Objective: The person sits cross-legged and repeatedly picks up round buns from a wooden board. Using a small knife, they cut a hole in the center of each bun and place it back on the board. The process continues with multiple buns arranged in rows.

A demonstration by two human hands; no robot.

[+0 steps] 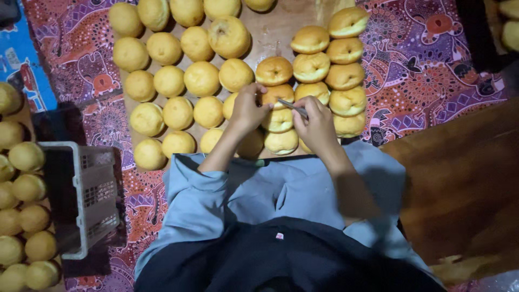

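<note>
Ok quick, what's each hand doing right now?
Left hand: closed on a round golden-brown split bun.
Right hand: closed around a thin grey metal knife.

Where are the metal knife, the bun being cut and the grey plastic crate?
metal knife (292,106), head view, middle of the blade.
bun being cut (278,93), head view, its browned top beside the left hand.
grey plastic crate (97,192), head view, its perforated side wall.

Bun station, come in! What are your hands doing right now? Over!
Left hand steadies a bun. Right hand grips a thin metal tool, tip at that bun. Buns crowd the board on all sides.
</note>
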